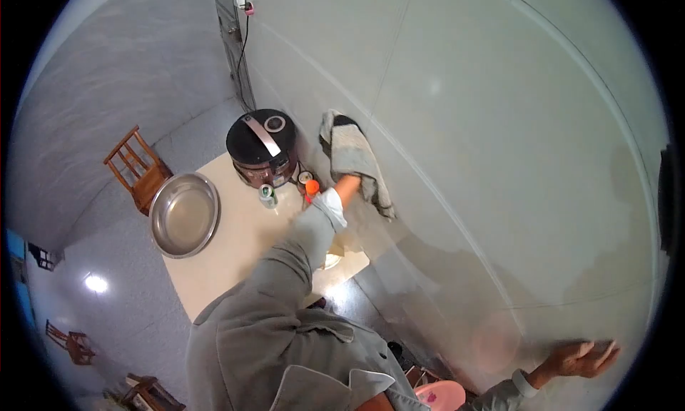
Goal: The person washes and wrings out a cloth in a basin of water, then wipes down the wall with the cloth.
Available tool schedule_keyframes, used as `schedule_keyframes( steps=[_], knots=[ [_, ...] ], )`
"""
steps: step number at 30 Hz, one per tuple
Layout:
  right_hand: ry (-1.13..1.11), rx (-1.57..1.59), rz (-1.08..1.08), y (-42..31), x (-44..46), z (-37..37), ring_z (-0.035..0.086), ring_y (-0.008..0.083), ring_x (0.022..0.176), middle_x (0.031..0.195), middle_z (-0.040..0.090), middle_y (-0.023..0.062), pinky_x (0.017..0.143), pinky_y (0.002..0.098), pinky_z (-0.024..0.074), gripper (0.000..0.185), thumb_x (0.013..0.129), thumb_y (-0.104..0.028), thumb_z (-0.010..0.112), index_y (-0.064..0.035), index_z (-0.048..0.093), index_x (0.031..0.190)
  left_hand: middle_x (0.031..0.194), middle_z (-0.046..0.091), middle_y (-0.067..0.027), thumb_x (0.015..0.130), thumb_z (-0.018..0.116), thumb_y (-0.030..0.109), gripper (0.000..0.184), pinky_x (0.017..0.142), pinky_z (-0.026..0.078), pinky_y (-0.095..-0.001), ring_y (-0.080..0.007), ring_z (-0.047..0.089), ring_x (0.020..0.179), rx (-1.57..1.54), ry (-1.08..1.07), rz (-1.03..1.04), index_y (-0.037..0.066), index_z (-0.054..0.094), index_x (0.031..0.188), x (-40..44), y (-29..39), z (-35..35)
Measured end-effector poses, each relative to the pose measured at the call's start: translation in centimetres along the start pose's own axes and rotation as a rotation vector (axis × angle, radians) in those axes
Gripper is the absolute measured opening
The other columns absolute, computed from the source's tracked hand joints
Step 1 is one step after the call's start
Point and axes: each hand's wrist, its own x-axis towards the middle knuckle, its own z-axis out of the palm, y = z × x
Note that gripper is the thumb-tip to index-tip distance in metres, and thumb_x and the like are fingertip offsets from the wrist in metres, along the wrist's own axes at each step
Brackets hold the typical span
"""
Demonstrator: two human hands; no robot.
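Note:
My left hand reaches across the table to the wall and holds a grey-and-dark towel against it. The towel drapes over the fingers and hides most of them. Just below that wrist, a small container with an orange-red top stands on the table near a green-and-silver can. Far off to the right, my right hand is beside the wall, fingers stretched out and holding nothing. Whether it touches the wall I cannot tell.
A black rice cooker stands on the cream table, close to the wall. A large steel basin sits at the table's left edge. Behind it is a wooden chair. Something pink is low beside my body.

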Motion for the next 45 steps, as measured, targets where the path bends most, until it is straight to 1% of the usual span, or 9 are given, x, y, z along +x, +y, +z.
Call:
schedule_keyframes(
  steps=[2,6,11,19,22,28,35,38,45],
  knots=[
    [0.013,-0.016,0.027,-0.1,-0.1,0.3,0.048,0.0377,0.126,0.137,0.049,0.0227,0.106,0.0467,0.038,0.048,0.098,-0.035,0.045,-0.0007,0.06,0.127,0.156,0.027,-0.0101,0.093,0.054,0.047,0.071,0.12,0.016,-0.0439,-0.0296,0.027,0.142,0.063,-0.003,-0.068,0.012,0.029,0.15,3.3,-2.1,-3.0],
    [-0.022,-0.088,-0.001,-1.2,1.1,-0.3,0.05,0.0429,0.122,0.138,0.046,0.0282,0.102,0.0508,0.0419,0.058,0.098,-0.045,0.043,0.0028,0.057,0.128,0.155,0.027,-0.0101,0.093,0.053,0.047,0.071,0.12,0.016,-0.0438,-0.0295,0.027,0.142,0.2,0.005,-0.202,0.012,0.029,0.15,8.9,-6.5,-8.6],
    [-0.024,-0.052,-0.025,-0.6,0.3,0.1,0.046,0.0412,0.127,0.141,0.043,0.0279,0.106,0.0522,0.0369,0.053,0.099,-0.039,0.041,0.0021,0.055,0.129,0.155,0.028,-0.0101,0.093,0.053,0.046,0.07,0.12,0.017,-0.0438,-0.0293,0.027,0.142,0.37,0.029,-0.404,0.012,0.03,0.15,13.4,-12.1,-13.3],
    [-0.027,0.043,-0.017,0.6,-0.8,0.5,0.041,0.0411,0.13,0.142,0.04,0.0254,0.108,0.0524,0.0339,0.052,0.098,-0.039,0.045,0.0023,0.052,0.13,0.155,0.028,-0.0101,0.094,0.052,0.046,0.069,0.12,0.017,-0.0437,-0.0291,0.028,0.142,0.537,-0.023,-0.619,0.012,0.03,0.149,14.0,-16.8,-12.5],
    [0.0,0.098,0.093,0.4,-1.5,0.9,0.04,0.0392,0.131,0.141,0.041,0.0245,0.108,0.0502,0.0339,0.05,0.097,-0.036,0.049,0.0013,0.052,0.13,0.155,0.028,-0.0101,0.094,0.052,0.046,0.069,0.12,0.017,-0.0437,-0.029,0.028,0.142,0.543,-0.04,-0.625,0.012,0.03,0.149,12.6,-17.0,-11.3],
    [-0.007,0.064,0.056,0.7,-0.7,0.4,0.041,0.0376,0.131,0.141,0.042,0.0226,0.108,0.0488,0.0349,0.043,0.097,-0.027,0.048,0.0015,0.053,0.13,0.155,0.029,-0.01,0.094,0.051,0.046,0.068,0.12,0.017,-0.0436,-0.0289,0.029,0.141,0.481,-0.006,-0.548,0.012,0.03,0.149,8.6,-14.6,-8.6],
    [-0.01,0.083,0.037,0.4,-0.6,0.1,0.042,0.0348,0.13,0.139,0.043,0.024,0.109,0.0463,0.0327,0.043,0.095,-0.018,0.049,0.0032,0.05,0.132,0.155,0.029,-0.01,0.094,0.051,0.045,0.067,0.12,0.018,-0.0436,-0.0287,0.03,0.141,0.282,0.125,-0.333,0.012,0.03,0.149,2.1,-6.7,-2.8],
    [-0.004,0.126,0.102,1.5,-1.1,0.3,0.046,0.0383,0.126,0.139,0.045,0.0234,0.106,0.0476,0.0373,0.044,0.092,-0.025,0.05,0.0018,0.057,0.127,0.154,0.029,-0.01,0.095,0.051,0.045,0.067,0.12,0.018,-0.0435,-0.0286,0.03,0.141,0.172,0.164,-0.192,0.012,0.031,0.149,-1.1,-1.7,0.5],
    [-0.012,0.088,0.09,0.2,-0.4,0.2,0.042,0.0382,0.128,0.138,0.046,0.0242,0.106,0.0488,0.0362,0.045,0.093,-0.029,0.047,0.0002,0.059,0.126,0.154,0.03,-0.01,0.095,0.05,0.045,0.066,0.12,0.018,-0.0435,-0.0284,0.031,0.141,-0.062,0.107,0.186,0.012,0.031,0.149,-8.3,9.3,8.5]
  ],
)
